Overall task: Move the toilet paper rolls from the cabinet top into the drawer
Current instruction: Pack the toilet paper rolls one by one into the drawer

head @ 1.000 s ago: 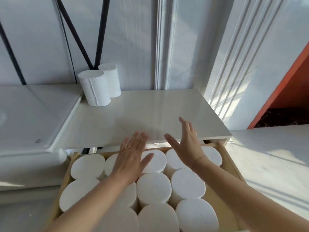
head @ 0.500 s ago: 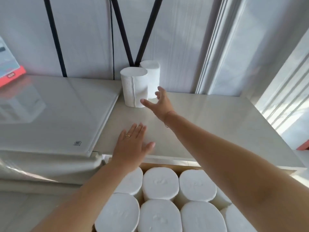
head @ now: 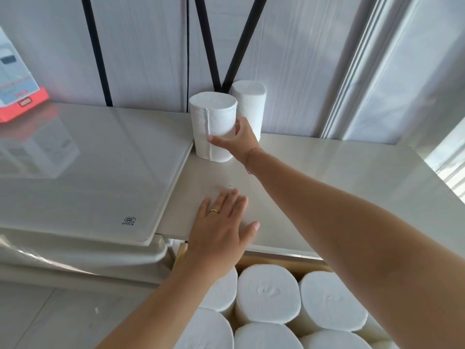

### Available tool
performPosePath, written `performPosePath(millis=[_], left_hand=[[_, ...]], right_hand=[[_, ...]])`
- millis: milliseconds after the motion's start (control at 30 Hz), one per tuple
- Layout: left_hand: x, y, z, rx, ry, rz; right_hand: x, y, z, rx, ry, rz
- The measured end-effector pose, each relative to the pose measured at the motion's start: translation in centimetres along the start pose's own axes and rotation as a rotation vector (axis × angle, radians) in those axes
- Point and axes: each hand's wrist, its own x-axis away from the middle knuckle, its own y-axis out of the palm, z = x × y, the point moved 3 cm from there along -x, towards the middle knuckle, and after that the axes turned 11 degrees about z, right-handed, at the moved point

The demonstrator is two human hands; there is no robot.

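Two white toilet paper rolls stand upright at the back of the cream cabinet top (head: 327,177), against the wall. My right hand (head: 239,139) is wrapped around the front roll (head: 211,119), thumb across its face and fingers behind it. The rear roll (head: 251,102) stands just behind, touching it. My left hand (head: 221,225) lies flat and open on the cabinet's front edge, a ring on one finger. Below, the open wooden drawer (head: 271,261) is packed with several upright rolls (head: 268,293).
A glossy white appliance top (head: 83,172) adjoins the cabinet on the left, slightly higher, with an orange-based box (head: 22,102) at its far left. Black straps (head: 239,46) run down the wall behind the rolls. A white pilaster (head: 364,66) rises to the right.
My right hand has reached forward from above the drawer and closed around the front roll. My left hand has moved from the drawer onto the cabinet's front edge.
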Motion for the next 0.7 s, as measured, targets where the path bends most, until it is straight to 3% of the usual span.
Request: performPosePath(millis=[133, 367, 533, 700], left_hand=[[0.0, -0.1, 0.1, -0.008, -0.005, -0.005], [0.1, -0.1, 0.0, -0.014, -0.004, -0.016], [1.0, -0.4, -0.4, -0.007, 0.020, 0.004], [0.8, -1.2, 2.2, 0.166, -0.060, -0.077]], right_hand=[[-0.1, 1.2, -1.4, -0.141, 0.012, 0.009], [2.5, -1.3, -1.4, -0.081, -0.005, 0.026], [7.0, -8.6, 0.1, -0.140, 0.036, -0.082], [14.1, -18.7, 1.8, -0.183, 0.068, -0.200]])
